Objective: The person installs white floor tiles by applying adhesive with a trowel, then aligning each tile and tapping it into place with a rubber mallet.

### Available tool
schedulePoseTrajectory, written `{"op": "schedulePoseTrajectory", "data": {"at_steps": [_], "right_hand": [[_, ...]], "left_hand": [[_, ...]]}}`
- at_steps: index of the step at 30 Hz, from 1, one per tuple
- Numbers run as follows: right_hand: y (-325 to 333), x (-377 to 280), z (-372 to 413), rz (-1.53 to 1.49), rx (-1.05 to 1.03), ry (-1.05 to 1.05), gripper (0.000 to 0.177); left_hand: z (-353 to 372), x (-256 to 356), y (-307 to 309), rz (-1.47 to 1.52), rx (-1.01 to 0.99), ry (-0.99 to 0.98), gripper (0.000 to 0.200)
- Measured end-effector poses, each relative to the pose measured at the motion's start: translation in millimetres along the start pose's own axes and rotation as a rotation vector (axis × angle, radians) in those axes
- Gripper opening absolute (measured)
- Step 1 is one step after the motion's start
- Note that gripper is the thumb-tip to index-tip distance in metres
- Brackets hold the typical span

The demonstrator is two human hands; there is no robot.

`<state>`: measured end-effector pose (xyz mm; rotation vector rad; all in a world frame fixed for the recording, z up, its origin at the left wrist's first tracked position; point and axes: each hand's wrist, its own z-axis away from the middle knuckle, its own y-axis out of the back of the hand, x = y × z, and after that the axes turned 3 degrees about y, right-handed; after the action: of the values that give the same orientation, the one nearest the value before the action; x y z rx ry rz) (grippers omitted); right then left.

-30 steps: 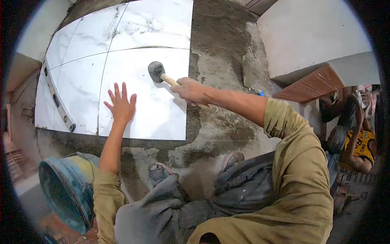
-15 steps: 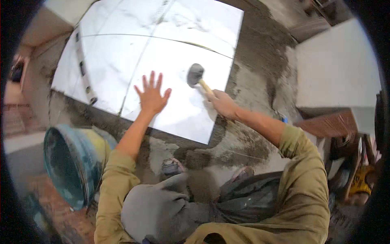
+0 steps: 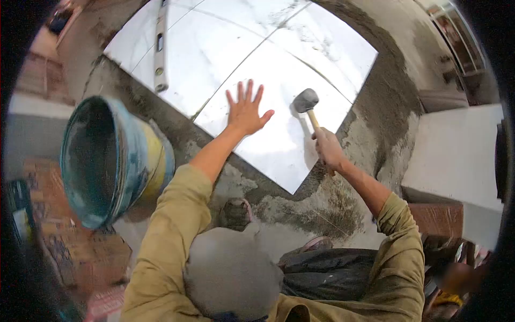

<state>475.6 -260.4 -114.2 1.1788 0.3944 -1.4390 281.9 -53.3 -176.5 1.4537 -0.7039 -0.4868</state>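
My left hand [image 3: 247, 111] lies flat with fingers spread on a white marbled tile [image 3: 268, 145]. My right hand [image 3: 328, 148] is wrapped round the wooden handle of a rubber mallet [image 3: 306, 100]. The mallet's dark head is over the same tile, to the right of my left hand; whether it touches the surface I cannot tell. More white tiles [image 3: 204, 51] adjoin this one, with dark joints between them. A spirit level [image 3: 161, 53] rests on the tiles at the upper left.
A blue-green bucket [image 3: 115, 161] stands at the left, beside cardboard boxes [image 3: 80, 241]. Wet mortar [image 3: 383, 102] borders the tiles. A white block-like surface [image 3: 456, 155] is at the right, above a brown board [image 3: 437, 219]. My knee and feet are below.
The view has turned, so tiles, level and bucket appear rotated and shifted. My left hand remains spread on the tile, and my right hand still holds the mallet above or on it.
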Motion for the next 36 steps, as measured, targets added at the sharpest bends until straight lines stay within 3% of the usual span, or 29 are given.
{"op": "schedulePoseTrajectory", "data": {"at_steps": [7,9,10,12,13,15,17,18,21,23,26,29,30,33,36], "right_hand": [[-9.2,12.4,7.2,0.047,-0.078,0.008,0.038],[-6.5,4.9,17.2,0.096,-0.119,-0.005,0.039],[-7.1,-0.4,26.5,0.097,-0.117,-0.029,0.039],[-10.7,-7.1,45.5,0.126,-0.105,0.098,0.048],[-11.1,8.7,49.5,0.146,-0.117,0.090,0.049],[-21.6,6.3,59.2,0.296,-0.142,-0.122,0.049],[-28.3,19.9,66.5,0.228,-0.207,-0.147,0.051],[-31.1,37.0,68.8,0.240,-0.165,0.104,0.052],[-36.8,36.9,75.8,0.325,-0.199,0.153,0.052],[-40.1,32.9,81.2,0.316,-0.215,0.058,0.052],[-40.2,40.6,82.4,0.273,-0.264,0.142,0.054],[-35.2,40.8,87.4,0.246,-0.257,0.061,0.054],[-38.8,60.0,88.4,0.237,-0.196,0.197,0.053],[-30.5,62.2,85.9,0.302,-0.296,0.083,0.053],[-33.4,55.1,97.3,0.211,-0.249,0.063,0.051]], "left_hand": [[1.8,-11.9,-1.4,0.031,0.026,0.016,0.082],[-7.9,-19.7,20.7,0.009,-0.219,-0.057,0.084],[-21.7,-31.0,39.5,0.009,-0.416,-0.099,0.094],[-29.6,-46.8,58.0,-0.086,-0.594,-0.084,0.119],[-25.9,-50.1,61.1,-0.115,-0.585,-0.085,0.126],[-20.0,-45.7,59.8,-0.156,-0.597,-0.032,0.127],[-20.2,-43.4,55.5,-0.197,-0.596,-0.025,0.127],[-18.8,-42.0,52.8,-0.191,-0.610,-0.041,0.127],[-21.0,-46.9,51.0,-0.208,-0.604,-0.046,0.125],[-21.9,-46.9,44.9,-0.233,-0.559,-0.048,0.125],[-23.2,-49.2,39.1,-0.258,-0.547,-0.060,0.127],[-24.9,-52.4,29.6,-0.276,-0.510,-0.047,0.130],[-27.9,-53.0,28.5,-0.278,-0.523,-0.049,0.132],[-27.7,-58.6,18.6,-0.325,-0.480,-0.085,0.133],[-26.6,-57.8,21.9,-0.304,-0.478,-0.095,0.133]]}}
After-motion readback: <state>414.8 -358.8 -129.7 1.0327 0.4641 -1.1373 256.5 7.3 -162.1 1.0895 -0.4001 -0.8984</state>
